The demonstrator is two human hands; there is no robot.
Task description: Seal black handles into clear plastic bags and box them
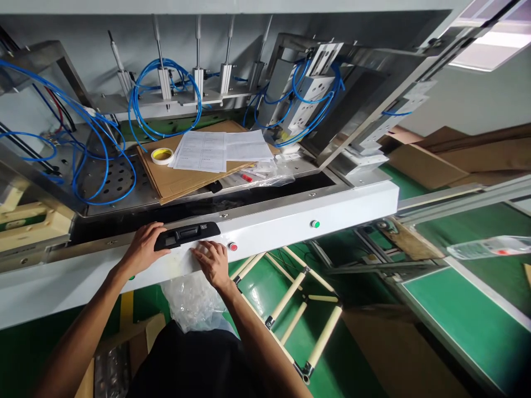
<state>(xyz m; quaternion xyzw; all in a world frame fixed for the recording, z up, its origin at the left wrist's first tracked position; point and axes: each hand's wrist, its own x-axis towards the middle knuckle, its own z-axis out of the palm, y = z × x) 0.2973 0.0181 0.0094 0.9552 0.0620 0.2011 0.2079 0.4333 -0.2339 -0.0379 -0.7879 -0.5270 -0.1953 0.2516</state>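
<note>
A long black plastic trim panel [188, 234], which looks like a car-door switch panel with a recess, lies along the machine's white front ledge. My left hand [143, 249] grips its left end, fingers over the top and thumb below. At the panel's lower edge, my right hand [213, 264] rests with bent, slightly parted fingers, holding nothing I can see. To the right of that hand is a red push button [233, 246]. A clear plastic bag [193, 298] hangs below the ledge between my forearms.
Behind the ledge, printed sheets [203, 152] and a tape roll [162, 156] lie on cardboard [182, 179]. Blue air hoses [198, 105] loop around the cylinders. A green button [316, 224] sits further right. Below stands a cream pipe frame [326, 340]; a plastic bottle [489, 247] lies at right.
</note>
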